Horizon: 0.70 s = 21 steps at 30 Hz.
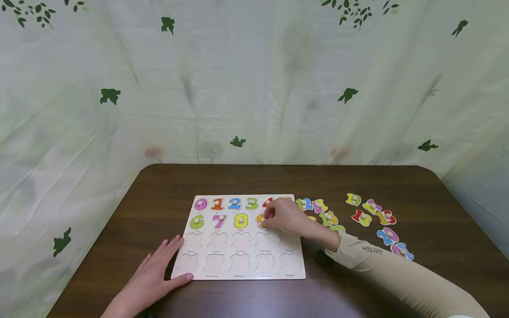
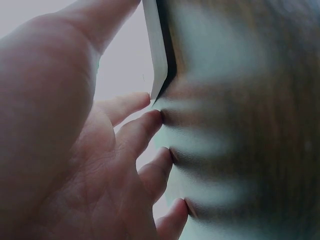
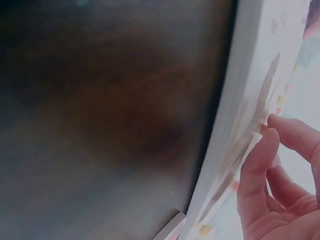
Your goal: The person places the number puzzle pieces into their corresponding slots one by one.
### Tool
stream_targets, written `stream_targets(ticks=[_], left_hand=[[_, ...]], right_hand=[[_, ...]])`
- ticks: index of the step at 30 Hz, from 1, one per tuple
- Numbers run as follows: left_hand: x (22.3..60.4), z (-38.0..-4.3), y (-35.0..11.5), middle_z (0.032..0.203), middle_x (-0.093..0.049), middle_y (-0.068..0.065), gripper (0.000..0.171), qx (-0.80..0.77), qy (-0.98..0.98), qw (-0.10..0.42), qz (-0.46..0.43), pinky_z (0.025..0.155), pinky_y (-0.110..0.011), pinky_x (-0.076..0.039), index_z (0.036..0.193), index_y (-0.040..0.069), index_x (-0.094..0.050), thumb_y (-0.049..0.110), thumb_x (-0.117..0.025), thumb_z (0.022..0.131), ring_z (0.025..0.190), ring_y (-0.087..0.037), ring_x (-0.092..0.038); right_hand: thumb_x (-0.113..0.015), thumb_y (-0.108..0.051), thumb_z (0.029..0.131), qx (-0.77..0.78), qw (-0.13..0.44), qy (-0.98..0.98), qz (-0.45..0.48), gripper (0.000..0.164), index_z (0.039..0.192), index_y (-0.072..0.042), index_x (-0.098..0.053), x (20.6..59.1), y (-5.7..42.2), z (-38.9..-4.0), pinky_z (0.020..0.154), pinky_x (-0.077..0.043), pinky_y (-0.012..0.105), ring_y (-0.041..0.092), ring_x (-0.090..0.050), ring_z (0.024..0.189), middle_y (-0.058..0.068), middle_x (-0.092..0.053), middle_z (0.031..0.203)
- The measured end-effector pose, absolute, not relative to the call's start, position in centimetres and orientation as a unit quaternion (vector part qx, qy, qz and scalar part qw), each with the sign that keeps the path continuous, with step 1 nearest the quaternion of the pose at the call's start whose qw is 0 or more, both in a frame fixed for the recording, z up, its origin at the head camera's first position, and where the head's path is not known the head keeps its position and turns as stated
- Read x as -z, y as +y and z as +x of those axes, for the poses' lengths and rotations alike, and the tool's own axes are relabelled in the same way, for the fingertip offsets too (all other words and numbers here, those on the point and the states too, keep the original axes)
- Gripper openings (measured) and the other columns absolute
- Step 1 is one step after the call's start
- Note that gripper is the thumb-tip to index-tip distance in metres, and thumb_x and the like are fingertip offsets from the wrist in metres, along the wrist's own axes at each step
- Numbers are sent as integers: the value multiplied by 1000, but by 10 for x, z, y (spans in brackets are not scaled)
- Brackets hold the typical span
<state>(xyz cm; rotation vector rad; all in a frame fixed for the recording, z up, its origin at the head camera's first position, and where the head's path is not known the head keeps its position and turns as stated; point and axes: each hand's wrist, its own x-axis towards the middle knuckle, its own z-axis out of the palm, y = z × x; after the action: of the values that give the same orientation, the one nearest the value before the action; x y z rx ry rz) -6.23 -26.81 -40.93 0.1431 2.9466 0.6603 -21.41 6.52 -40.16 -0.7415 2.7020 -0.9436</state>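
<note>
A white number puzzle board [image 1: 299,273] lies on the table with pieces 0 to 3 and 6 to 8 plainly seated in its upper two rows. My right hand [image 1: 288,217] pinches the knob of a yellow 9 piece [image 1: 260,219] at its slot beside the yellow 8 [image 1: 241,221]. In the right wrist view, the thumb and index fingertip [image 3: 272,120] meet just above the board. That hand partly covers the red 4 [image 1: 268,202] and the top right corner. My left hand [image 1: 149,276] rests at the board's left edge, fingers spread, thumb on its lower left corner.
Loose number pieces [image 1: 328,218] lie close to the board's right side, partly behind my right arm. Farther right are several more, including a red 18 [image 1: 361,217] and a blue-and-pink piece [image 1: 387,236]. The brown table [image 1: 238,179] ends at a pale curtain [image 1: 254,88].
</note>
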Motion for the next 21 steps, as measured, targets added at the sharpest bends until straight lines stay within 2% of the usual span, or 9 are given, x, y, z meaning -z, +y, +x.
stream_targets(ticks=[7, 10, 13, 16, 19, 21], left_hand=[[411, -62, -268, 154, -36, -18, 98, -215, 974, 58, 48, 104, -70, -21, 150, 12, -39, 67, -71, 76, 140, -47, -27], [410, -63, -267, 154, -36, -18, 98, -216, 973, 59, 49, 104, -70, -21, 150, 12, -39, 67, -71, 76, 140, -47, -27], [410, -63, -267, 154, -35, -18, 97, -218, 973, 61, 50, 104, -70, -21, 150, 12, -39, 66, -72, 76, 140, -47, -26], [410, -62, -267, 154, -35, -18, 96, -222, 972, 59, 51, 104, -70, -21, 150, 11, -40, 64, -73, 77, 140, -47, -25], [410, -62, -268, 154, -35, -18, 96, -222, 972, 60, 52, 103, -70, -21, 149, 11, -40, 64, -72, 77, 140, -47, -25], [410, -62, -268, 154, -34, -19, 96, -225, 971, 63, 52, 103, -70, -20, 150, 11, -39, 64, -72, 77, 140, -47, -24]], right_hand=[[-82, -23, 82, 320, 106, 908, -249, 13, 81, -15, -71, 402, 67, -215, 56, -43, 26, 12, -53, 62, -8, -59, 66], [-79, -21, 84, 358, 124, 893, -244, 9, 84, -16, -71, 397, 74, -217, 53, -46, 28, 14, -55, 58, -6, -62, 71], [-75, -19, 88, 415, 145, 865, -243, 8, 93, -13, -73, 388, 87, -219, 48, -51, 33, 22, -59, 57, -3, -65, 78], [-72, -19, 91, 446, 152, 845, -252, 15, 103, -11, -74, 381, 104, -218, 45, -51, 37, 29, -62, 57, 0, -65, 80], [-73, -21, 91, 456, 153, 837, -260, 20, 107, -10, -73, 377, 120, -215, 44, -51, 40, 34, -62, 59, 6, -65, 80], [-73, -21, 90, 467, 149, 831, -262, 21, 107, -9, -73, 374, 131, -213, 49, -53, 44, 37, -62, 62, 7, -67, 84]])
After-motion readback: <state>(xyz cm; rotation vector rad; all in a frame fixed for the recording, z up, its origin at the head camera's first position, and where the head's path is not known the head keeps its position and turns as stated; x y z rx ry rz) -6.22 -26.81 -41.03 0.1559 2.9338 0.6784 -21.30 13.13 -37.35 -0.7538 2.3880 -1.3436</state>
